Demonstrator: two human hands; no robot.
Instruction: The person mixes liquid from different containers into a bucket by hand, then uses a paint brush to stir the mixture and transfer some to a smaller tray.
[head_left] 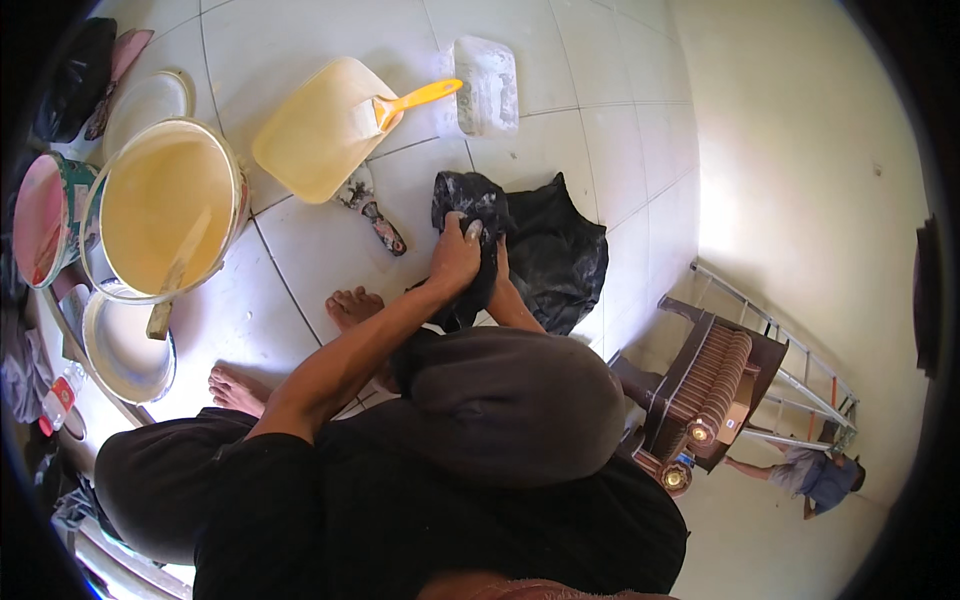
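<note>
I squat on the tiled floor with a crumpled black plastic bag (468, 193), smeared with white, between both hands. My left hand (457, 250) is closed round its near side, the thumb pressed along it. Behind the bundle, my right hand (502, 265) grips it from the right, its fingers mostly hidden. A wider black sheet-like piece (557, 250) spreads over the floor to the right; whether it joins the bundle I cannot tell. Left of my hands lies a dirty putty knife (383, 228). Beyond it, a yellow-handled paintbrush (418, 96) rests across a cream tray (300, 135).
A cloudy plastic tub (487, 88) stands beyond the tray. Leftward are a cream-coated bucket (240, 190) with a stick, a pink-lined bucket (80, 200) and a round lid (130, 345). At right are a wooden bench (700, 385), a ladder (800, 375) and another person (825, 480).
</note>
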